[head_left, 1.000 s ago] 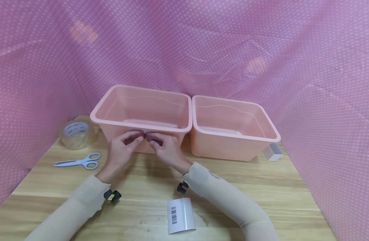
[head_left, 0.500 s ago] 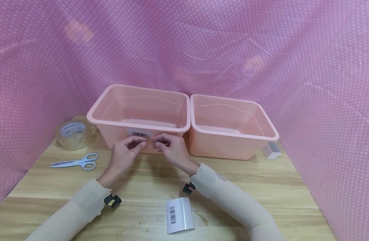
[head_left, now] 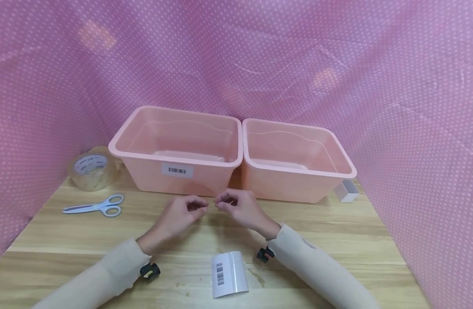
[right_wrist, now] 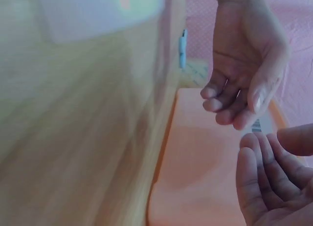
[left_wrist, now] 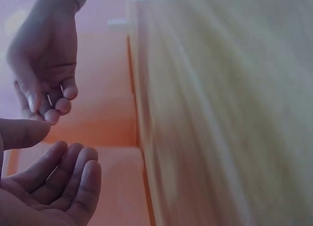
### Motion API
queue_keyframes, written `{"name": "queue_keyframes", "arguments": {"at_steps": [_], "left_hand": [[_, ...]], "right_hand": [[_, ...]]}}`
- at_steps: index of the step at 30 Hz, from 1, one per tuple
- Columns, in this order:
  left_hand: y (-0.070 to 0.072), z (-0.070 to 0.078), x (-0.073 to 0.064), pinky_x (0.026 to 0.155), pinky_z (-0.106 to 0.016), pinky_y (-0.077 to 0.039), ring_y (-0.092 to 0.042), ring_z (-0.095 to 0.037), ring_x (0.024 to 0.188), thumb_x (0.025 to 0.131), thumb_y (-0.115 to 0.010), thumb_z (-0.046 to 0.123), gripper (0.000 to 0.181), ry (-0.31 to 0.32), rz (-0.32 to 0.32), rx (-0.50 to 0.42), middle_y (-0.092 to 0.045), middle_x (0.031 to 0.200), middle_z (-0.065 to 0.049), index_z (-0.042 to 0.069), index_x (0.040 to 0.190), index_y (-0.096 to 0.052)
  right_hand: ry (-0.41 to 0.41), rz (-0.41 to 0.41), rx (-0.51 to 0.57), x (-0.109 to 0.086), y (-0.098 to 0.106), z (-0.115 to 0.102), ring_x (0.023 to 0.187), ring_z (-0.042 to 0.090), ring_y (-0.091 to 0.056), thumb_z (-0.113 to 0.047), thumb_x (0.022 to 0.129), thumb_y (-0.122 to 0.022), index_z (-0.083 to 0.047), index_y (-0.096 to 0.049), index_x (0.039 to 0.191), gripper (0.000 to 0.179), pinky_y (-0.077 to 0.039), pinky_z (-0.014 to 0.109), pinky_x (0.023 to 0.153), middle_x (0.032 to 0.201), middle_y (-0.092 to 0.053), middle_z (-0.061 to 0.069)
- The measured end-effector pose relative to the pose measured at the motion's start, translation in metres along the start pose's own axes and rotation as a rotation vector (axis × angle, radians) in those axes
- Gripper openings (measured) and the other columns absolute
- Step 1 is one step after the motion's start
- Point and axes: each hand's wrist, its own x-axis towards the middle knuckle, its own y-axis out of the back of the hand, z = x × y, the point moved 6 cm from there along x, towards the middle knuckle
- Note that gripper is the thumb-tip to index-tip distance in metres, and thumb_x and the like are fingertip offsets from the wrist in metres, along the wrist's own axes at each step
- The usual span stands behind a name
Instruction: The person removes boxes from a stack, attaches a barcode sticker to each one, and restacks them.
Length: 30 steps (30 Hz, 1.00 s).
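A white barcode label (head_left: 177,170) lies flat on the front wall of the left pink bin (head_left: 151,174), just under its rim. In front of that bin, the left hand (head_left: 182,214) hovers over the table with loosely bent fingers and nothing between them. Facing it, the right hand (head_left: 244,210) is also loosely bent and holds nothing; both wrist views show a gap between thumb and fingers. The fingertips of the two hands are close together. Nearer the person, a curled white sheet (head_left: 229,274) with a printed barcode lies on the wood.
A second pink bin (head_left: 286,186) stands beside the first on the right, with a small white box (head_left: 346,191) by its corner. At the left are a roll of clear tape (head_left: 93,171) and light blue scissors (head_left: 93,208). A pink dotted cloth (head_left: 236,51) surrounds the table.
Both hands have come away from the left bin's front, down and to the right, toward the person. The label they covered now shows fully on the bin.
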Motion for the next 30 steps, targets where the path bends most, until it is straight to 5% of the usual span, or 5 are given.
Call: {"name": "queue_keyframes", "arguments": {"at_steps": [11,16,24,30], "left_hand": [[-0.03,0.006,-0.021,0.074,-0.02,-0.058,-0.068,-0.009,0.083,0.087,-0.075,0.013,0.02,-0.014,-0.111,-0.017,-0.078,0.096,-0.004,0.005,0.105,-0.076],[-0.042,0.01,-0.029,0.068,-0.018,-0.056,-0.065,-0.007,0.077,0.086,-0.076,0.016,0.024,-0.035,-0.189,-0.012,-0.076,0.088,-0.001,0.003,0.105,-0.076],[-0.055,0.02,-0.035,0.063,-0.02,-0.052,-0.062,-0.009,0.073,0.081,-0.078,0.017,0.026,-0.039,-0.304,0.037,-0.072,0.081,0.002,0.001,0.103,-0.076],[-0.063,0.024,-0.037,0.06,-0.02,-0.052,-0.064,-0.008,0.071,0.08,-0.08,0.014,0.02,-0.043,-0.381,0.028,-0.074,0.079,0.001,0.002,0.096,-0.078]], "right_hand": [[-0.024,-0.178,-0.069,-0.039,-0.006,0.014,0.086,0.005,-0.067,-0.011,0.093,-0.07,-0.009,-0.074,0.105,0.014,-0.057,0.021,0.082,0.093,-0.075,-0.006],[-0.046,-0.247,-0.109,-0.051,-0.01,0.022,0.081,0.0,-0.064,-0.012,0.092,-0.072,-0.012,-0.074,0.103,0.012,-0.056,0.018,0.078,0.089,-0.073,-0.008],[0.059,-0.389,-0.232,-0.06,-0.017,0.025,0.073,-0.005,-0.061,-0.019,0.089,-0.075,-0.018,-0.075,0.098,0.009,-0.053,0.014,0.07,0.086,-0.073,-0.013],[0.048,-0.441,-0.253,-0.065,-0.021,0.028,0.074,-0.009,-0.062,-0.023,0.087,-0.077,-0.019,-0.075,0.096,0.01,-0.053,0.012,0.071,0.083,-0.071,-0.017]]}}
